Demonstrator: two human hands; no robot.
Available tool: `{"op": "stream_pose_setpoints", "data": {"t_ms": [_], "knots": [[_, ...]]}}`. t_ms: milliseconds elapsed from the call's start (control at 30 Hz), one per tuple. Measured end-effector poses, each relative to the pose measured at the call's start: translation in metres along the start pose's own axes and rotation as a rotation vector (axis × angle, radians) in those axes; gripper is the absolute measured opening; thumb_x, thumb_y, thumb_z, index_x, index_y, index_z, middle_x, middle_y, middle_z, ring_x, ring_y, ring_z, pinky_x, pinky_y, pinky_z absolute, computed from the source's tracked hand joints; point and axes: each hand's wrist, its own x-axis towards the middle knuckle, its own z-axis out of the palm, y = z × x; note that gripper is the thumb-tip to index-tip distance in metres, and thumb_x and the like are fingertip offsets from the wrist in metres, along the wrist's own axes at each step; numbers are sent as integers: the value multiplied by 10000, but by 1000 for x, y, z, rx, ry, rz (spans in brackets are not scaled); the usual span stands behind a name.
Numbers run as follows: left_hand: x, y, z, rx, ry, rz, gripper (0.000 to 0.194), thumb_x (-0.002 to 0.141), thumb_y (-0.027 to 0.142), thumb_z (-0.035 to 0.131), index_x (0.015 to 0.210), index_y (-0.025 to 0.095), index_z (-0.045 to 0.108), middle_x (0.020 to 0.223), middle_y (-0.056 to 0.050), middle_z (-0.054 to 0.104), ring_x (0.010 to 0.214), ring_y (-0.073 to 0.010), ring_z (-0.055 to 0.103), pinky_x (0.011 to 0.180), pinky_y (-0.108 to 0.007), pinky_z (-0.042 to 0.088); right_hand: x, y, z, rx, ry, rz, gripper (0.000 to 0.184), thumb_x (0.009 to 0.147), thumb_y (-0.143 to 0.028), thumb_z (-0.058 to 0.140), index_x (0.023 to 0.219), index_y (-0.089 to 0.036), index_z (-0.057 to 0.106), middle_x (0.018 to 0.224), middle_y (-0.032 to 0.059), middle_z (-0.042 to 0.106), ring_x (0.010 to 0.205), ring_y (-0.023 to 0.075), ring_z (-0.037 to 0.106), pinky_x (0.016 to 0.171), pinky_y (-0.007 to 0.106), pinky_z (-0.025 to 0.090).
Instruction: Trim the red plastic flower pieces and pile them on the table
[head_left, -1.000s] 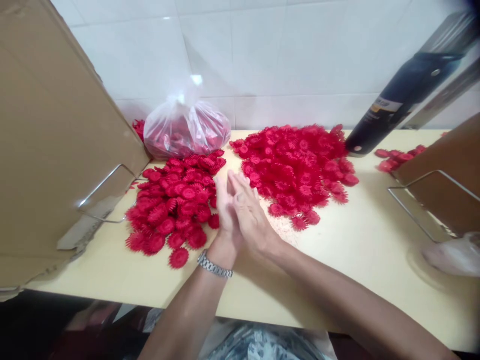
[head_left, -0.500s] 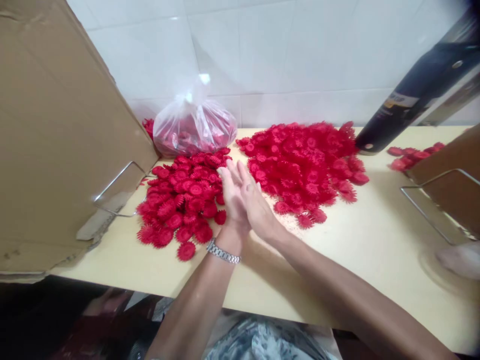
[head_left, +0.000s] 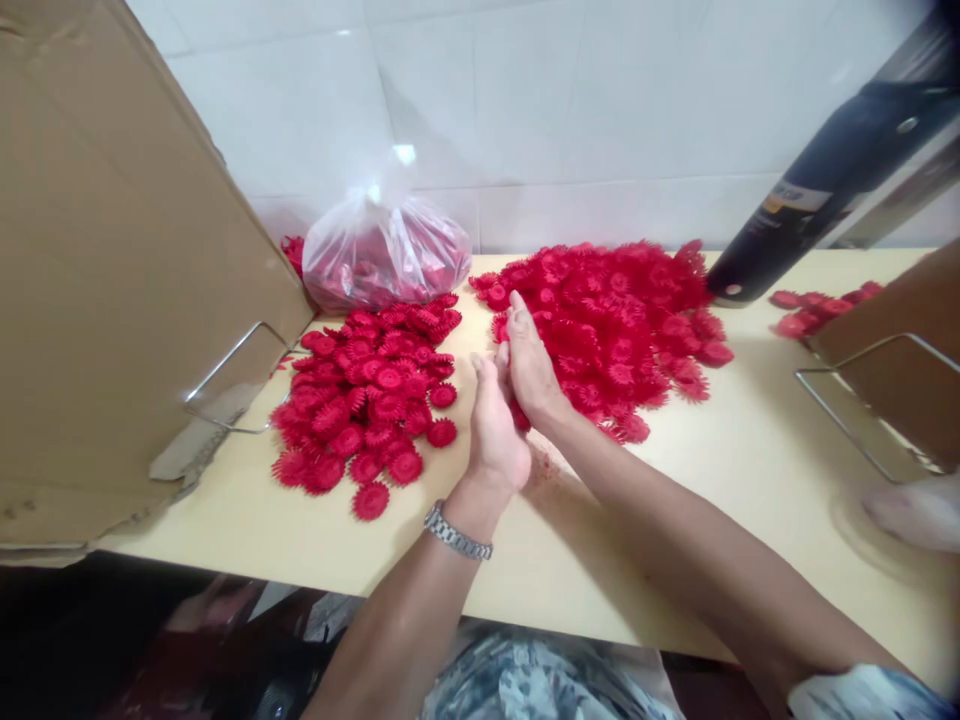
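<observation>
Red frilled discs, loose: 2 main heaps on the pale table (head_left: 750, 430). Left heap (head_left: 360, 390) is the smaller; right heap (head_left: 615, 320) is wider and runs back towards the tiled wall (head_left: 510, 90).

Left hand (head_left: 495, 430): flat, fingers nearly straight, palm turned inward. Right hand (head_left: 534, 370): likewise flat and open, set against the left at an angle. Red shows between them; cannot tell whether either hand grips it or it lies behind. Both are between the heaps, nearest the right one.

Status: the visible discs look fully shaped (judgement). Reddish crumbs (head_left: 547, 470) lie beside the hands, so the handling probably sheds bits. Red contents fill 1 clear bag (head_left: 386, 255), gathered at the top; both heaps are unbagged. Which heap is already handled: cannot tell. No share finished can be read.

Outward: 1 dark bottle (head_left: 795, 200) beside the right heap; 1 small cluster (head_left: 806, 310) near the right-hand cardboard (head_left: 900, 350); tall cardboard (head_left: 112, 250) at far left.
</observation>
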Motion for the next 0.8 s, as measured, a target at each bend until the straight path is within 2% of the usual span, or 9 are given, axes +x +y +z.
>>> {"op": "stream_pose_setpoints", "data": {"t_ms": [100, 167, 233, 333, 433, 500, 567, 700, 800], "knots": [[2, -2, -7, -85, 170, -109, 313, 846, 427, 463, 822, 179, 651, 953, -61, 677, 1049, -205, 586, 862, -311, 460, 3, -5, -3, 201, 143, 157, 539, 921, -548, 121, 1379, -315, 282, 1364, 59, 427, 1043, 222, 579, 774, 385, 517], [3, 3, -11, -124, 219, -155, 311, 846, 393, 451, 743, 162, 632, 795, -54, 668, 909, -196, 629, 793, -309, 479, -2, -15, -9, 300, 135, 226, 489, 914, -539, 227, 1296, -281, 392, 1280, 79, 497, 811, 183, 642, 558, 314, 524], [2, 11, -12, -135, 239, -178, 341, 852, 394, 420, 728, 147, 621, 729, -58, 648, 800, -188, 636, 741, -318, 485, -11, -24, -21, 318, 70, 245, 380, 900, -491, 349, 1163, -250, 481, 1109, 76, 587, 638, 149, 624, 434, 273, 472], [-1, 21, -11, -79, 294, -161, 339, 861, 363, 392, 747, 129, 609, 696, -58, 623, 666, -154, 605, 651, -288, 473, -28, -25, -41, 123, -107, 31, 231, 855, -420, 502, 948, -215, 553, 870, 46, 616, 659, 155, 603, 527, 296, 495], [-4, 26, -8, 21, 288, -180, 335, 876, 351, 355, 835, 129, 602, 668, -37, 583, 539, -118, 535, 481, -227, 385, -42, -14, -53, -181, -301, -324, 276, 796, -438, 595, 900, -184, 574, 881, 77, 611, 822, 204, 571, 710, 364, 483], [-5, 27, -7, 63, 250, -236, 379, 886, 394, 323, 899, 130, 594, 688, -43, 577, 504, -112, 501, 402, -212, 291, -47, -5, -54, -296, -370, -434, 301, 808, -440, 580, 930, -165, 570, 924, 105, 610, 858, 218, 550, 727, 371, 467], [-7, 26, -6, 72, 223, -257, 418, 892, 426, 304, 918, 123, 590, 716, -57, 580, 503, -111, 486, 377, -211, 241, -48, 2, -53, -349, -369, -463, 264, 843, -390, 546, 953, -151, 567, 942, 118, 612, 857, 216, 546, 712, 358, 460], [-9, 24, -6, 42, 163, -233, 322, 886, 353, 366, 864, 125, 591, 716, -49, 563, 531, -100, 477, 412, -203, 286, -47, 5, -55, -365, -290, -494, 147, 853, -281, 545, 918, -160, 596, 854, 87, 635, 784, 187, 548, 685, 328, 446], [-10, 23, -6, 52, 113, -218, 168, 834, 277, 478, 816, 143, 577, 716, -33, 548, 581, -100, 496, 460, -196, 325, -49, 3, -61, -253, -270, -398, 92, 838, -251, 570, 833, -175, 620, 753, 49, 618, 716, 157, 542, 645, 291, 443]]}}
